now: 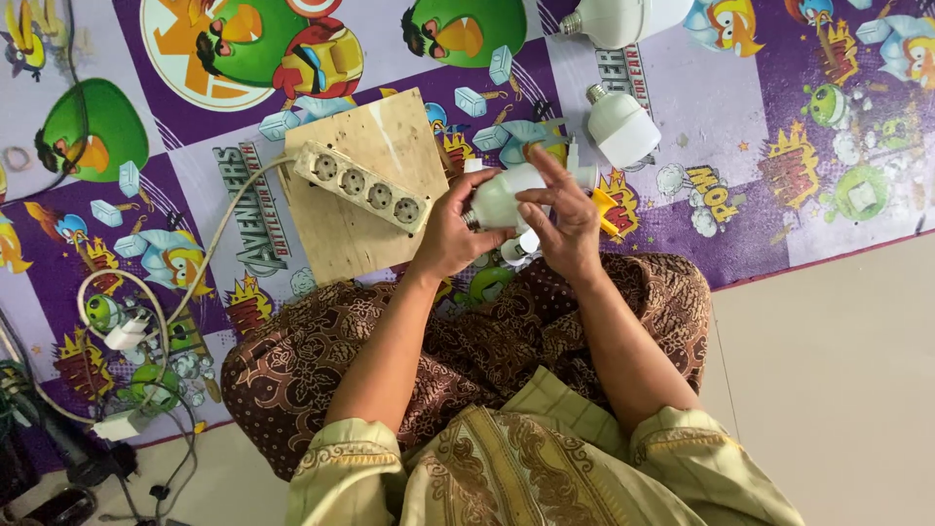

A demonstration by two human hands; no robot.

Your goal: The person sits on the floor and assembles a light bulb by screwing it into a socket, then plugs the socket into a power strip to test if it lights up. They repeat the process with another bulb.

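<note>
Left hand (450, 229) curled in a grip, right hand (563, 226) close beside, fingers (542, 164) extended.

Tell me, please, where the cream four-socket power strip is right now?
In the head view, the cream four-socket power strip lies diagonally on the bare plywood board, left of centre, beside the left hand.

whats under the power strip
The power strip lies on a bare plywood board, which rests on a cartoon-print mat. The mat under the board is covered, so nothing there can be seen.
</note>
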